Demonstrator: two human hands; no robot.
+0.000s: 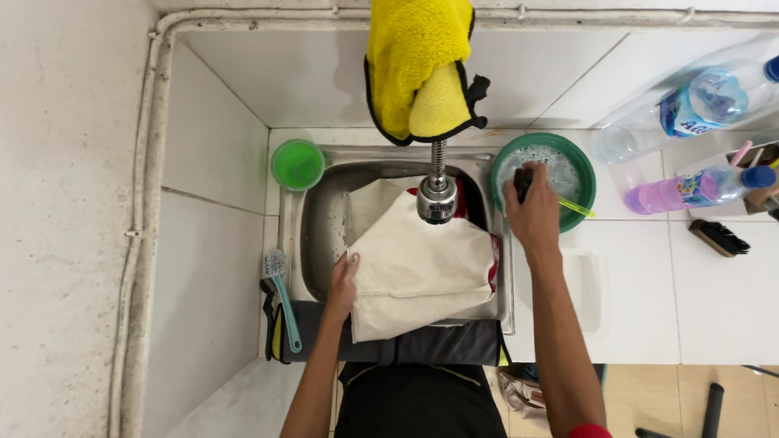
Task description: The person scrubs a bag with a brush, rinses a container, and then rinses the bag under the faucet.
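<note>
Sink (302, 235), cloth bag (418, 272), green bowl (580, 162)

I see a cream, unpatterned cloth bag (418, 268) with red showing at its right edge, lying in a grey steel sink (316, 235). My left hand (342, 280) rests on the cream cloth; my right hand (534, 212) holds a black brush (522, 183) over a green bowl (583, 166) of white foam, a yellow-green stick (574, 207) crossing its rim. A bright yellow towel (418, 65) with black edging hangs above the chrome tap (438, 199). At the counter's back left corner stands a green cup (298, 165). A teal brush (281, 294) with pale bristles lies at the left edge. A purple bottle (690, 191) with a blue cap and a clear bottle (698, 105) with a blue label sit at the right edge of the white-tiled counter (649, 308).
</note>
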